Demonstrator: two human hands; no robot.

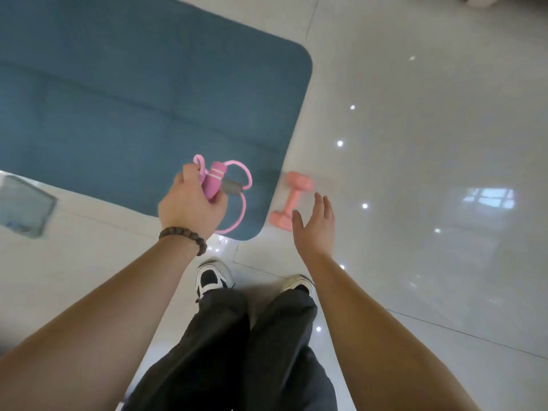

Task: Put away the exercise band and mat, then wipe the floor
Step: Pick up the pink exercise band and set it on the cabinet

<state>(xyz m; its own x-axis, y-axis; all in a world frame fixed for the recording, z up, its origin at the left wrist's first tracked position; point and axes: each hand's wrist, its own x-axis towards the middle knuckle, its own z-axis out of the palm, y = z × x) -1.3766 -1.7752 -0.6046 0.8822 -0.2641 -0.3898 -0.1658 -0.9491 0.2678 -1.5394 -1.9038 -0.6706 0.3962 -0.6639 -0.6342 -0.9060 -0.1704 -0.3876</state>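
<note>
Gripping the exercise band by its pink foam handles, our left hand curls fingers and thumb around them; the thin tubing loops hang free above the mat. We judge the band light, limp and prone to tangling, so the handles are the correct hold. Our right hand is spread and holds nothing, near the dumbbell. The mat lies flat on the floor; it looks soft and best taken at its short edge.

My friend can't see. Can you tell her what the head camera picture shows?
A person stands on a shiny tiled floor, the left hand gripping a pink exercise band, the right hand open. A blue mat lies flat ahead, a pink dumbbell beside it.
</note>
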